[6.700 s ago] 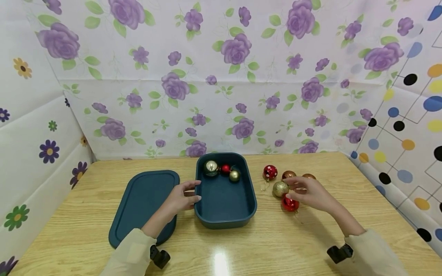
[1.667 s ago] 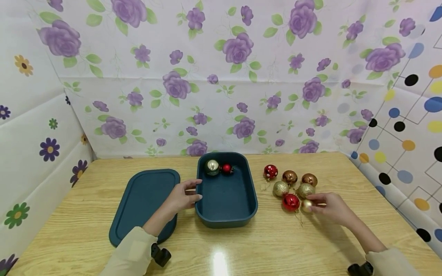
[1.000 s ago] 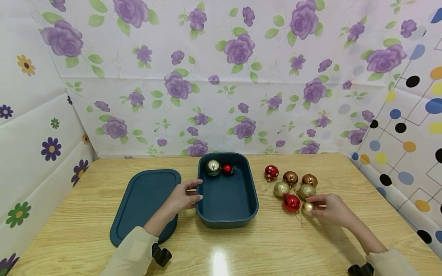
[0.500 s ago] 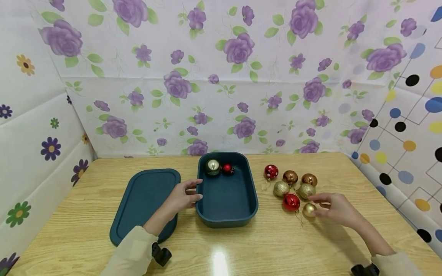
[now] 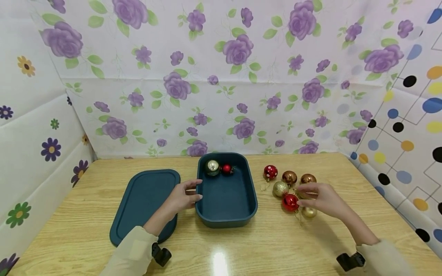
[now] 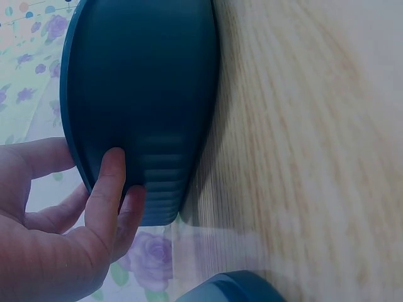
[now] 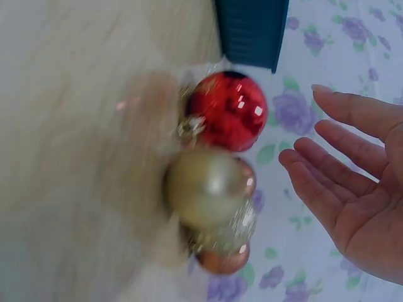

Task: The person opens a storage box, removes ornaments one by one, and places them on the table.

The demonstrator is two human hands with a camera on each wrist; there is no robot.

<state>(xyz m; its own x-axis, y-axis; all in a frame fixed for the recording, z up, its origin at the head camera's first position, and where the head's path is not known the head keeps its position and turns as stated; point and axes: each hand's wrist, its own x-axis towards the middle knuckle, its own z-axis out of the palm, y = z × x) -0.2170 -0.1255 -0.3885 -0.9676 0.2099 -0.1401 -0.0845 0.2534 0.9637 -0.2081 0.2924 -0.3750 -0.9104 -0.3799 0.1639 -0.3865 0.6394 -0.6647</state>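
My left hand point(image 5: 181, 195) grips the left wall of a dark blue box point(image 5: 226, 223), some fingers over the rim and others against the outer wall. In the box's far end lie a silvery ball ornament point(image 5: 212, 168) and a small red one point(image 5: 226, 169). My right hand point(image 5: 322, 199), fingers apart and holding nothing, is over a cluster of Christmas ball ornaments. Under or beside it are a shiny red ball point(image 5: 290, 202), a small gold ball point(image 5: 309, 212), a glittery gold ball point(image 5: 281, 189) and two copper balls point(image 5: 289, 177). A second glittery gold ball point(image 7: 230, 229) is mostly behind the hand in the head view.
A dark blue lid point(image 5: 146, 203) lies flat on the wooden table point(image 5: 269, 245), left of the box. A red ball with white dots point(image 5: 270, 172) sits between the box and the cluster. Flowered and dotted cloth screens point(image 5: 214, 103) stand around the table.
The small gold ball, in the box in the oldest frame, now lies on the table by the cluster. My right hand has let go of it and moved up and left. The left hand stays.
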